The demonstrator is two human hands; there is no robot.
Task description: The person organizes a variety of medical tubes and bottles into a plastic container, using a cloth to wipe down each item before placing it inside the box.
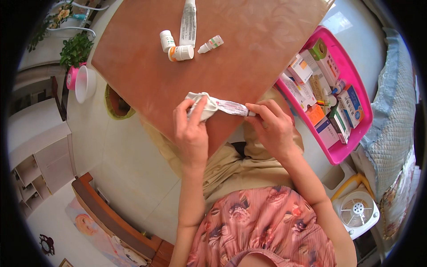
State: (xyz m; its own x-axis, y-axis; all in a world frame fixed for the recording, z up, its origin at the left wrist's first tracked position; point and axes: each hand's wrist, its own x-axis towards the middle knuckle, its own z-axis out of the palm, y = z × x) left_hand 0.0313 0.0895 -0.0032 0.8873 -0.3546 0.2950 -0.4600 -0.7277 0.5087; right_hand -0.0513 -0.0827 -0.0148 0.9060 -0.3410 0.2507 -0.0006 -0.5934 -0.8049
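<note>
My left hand (pixel 190 127) grips a crumpled white cloth (pixel 200 100) over one end of a flattened white tube (pixel 229 107) with red print. My right hand (pixel 271 124) pinches the tube's other, narrower end between thumb and fingers. Both hands are at the near edge of the brown table (pixel 133 53). Farther back lie another long white tube (pixel 188 24), a small white bottle (pixel 167 40), an orange-labelled bottle (pixel 180 53) and a small dropper bottle (pixel 211 44).
A pink bin (pixel 336 158) full of medicine boxes sits at the table's right, with a fan (pixel 358 211) below it. A plant (pixel 75 49) and white tub (pixel 84 84) stand at left, a wooden bench (pixel 89 189) lower left. My legs are beneath the table edge.
</note>
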